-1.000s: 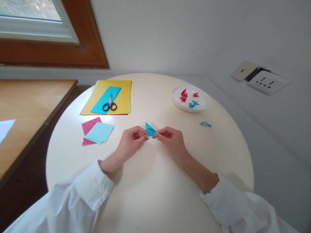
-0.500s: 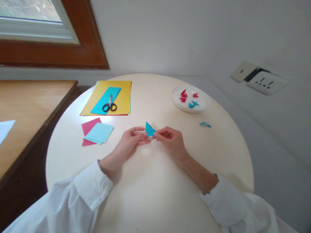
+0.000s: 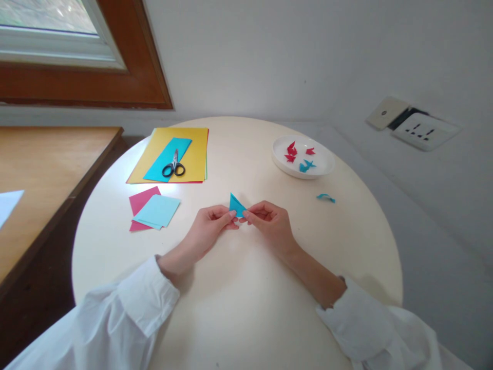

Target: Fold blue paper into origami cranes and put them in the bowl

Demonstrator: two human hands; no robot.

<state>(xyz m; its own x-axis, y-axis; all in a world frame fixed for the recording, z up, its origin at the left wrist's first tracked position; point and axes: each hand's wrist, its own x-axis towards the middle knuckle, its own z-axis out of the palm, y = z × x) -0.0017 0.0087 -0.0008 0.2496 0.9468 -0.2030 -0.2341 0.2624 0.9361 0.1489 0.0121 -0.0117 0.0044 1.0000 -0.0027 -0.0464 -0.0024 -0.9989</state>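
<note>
Blue paper (image 3: 236, 205), folded into a small triangle, is held between the two hands near the middle of the round white table (image 3: 239, 298), with its sharp tip pointed away from the body. Its lower left part is pinched by the left hand (image 3: 208, 226), whose thumb and fingers are clamped on the paper. Its right corner is gripped in the same way by the right hand (image 3: 273, 223), with thumb and fingers closed on it. Whether the triangle is lifted clear of the tabletop cannot be told.

To the left of the left hand, pink paper (image 3: 142, 199) is partly covered by pale blue squares (image 3: 159, 209). Farther back, a yellow sheet (image 3: 197, 154) is laid over other sheets, whose red and green edges can be seen. On it a longer blue piece (image 3: 156, 168) is set slantwise, and black-handled scissors (image 3: 174, 167) are placed on top, with the blades pointed toward the wall (image 3: 246, 61).

At the back right, small red shapes (image 3: 291, 150) and small blue shapes (image 3: 307, 166) are gathered in a white plate (image 3: 324, 160). In front of the plate, well apart from the right hand, a curled blue scrap (image 3: 326, 198) is seen.
</note>
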